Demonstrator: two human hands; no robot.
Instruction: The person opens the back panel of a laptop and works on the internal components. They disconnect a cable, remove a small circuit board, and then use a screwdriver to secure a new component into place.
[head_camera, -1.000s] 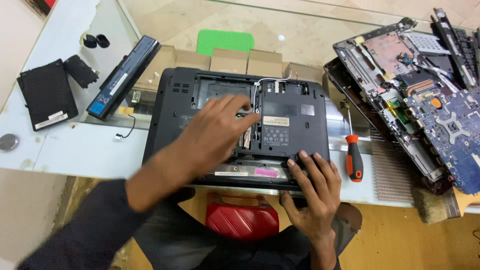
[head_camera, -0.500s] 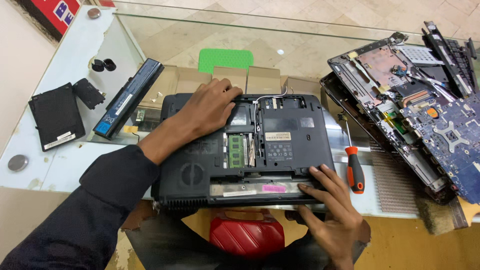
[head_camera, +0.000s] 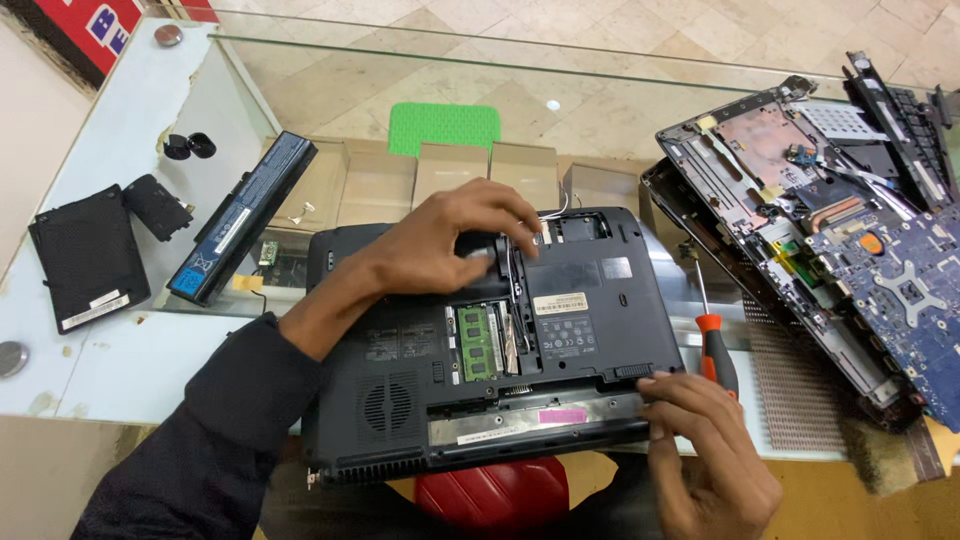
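In the head view, an upturned black laptop (head_camera: 500, 340) is lying in the middle of the frame on a glass bench (head_camera: 130, 350), its bottom open so that a green memory module (head_camera: 478, 340) is showing. The left hand (head_camera: 455, 245) is reaching in from the lower left and is resting over the upper part of the open bay; its fingers (head_camera: 500, 215) are curling narrow onto a small dark part there, though I cannot tell if they are really gripping it. The right hand (head_camera: 705, 450) is sitting at the lower right, its fingers pressing, nearly closed, on the laptop's near right edge. Just beside it an orange-handled screwdriver (head_camera: 715, 345) is lying. A long battery (head_camera: 240, 215) is lying at the upper left, and a taken-apart laptop (head_camera: 850, 220) is filling the right side.
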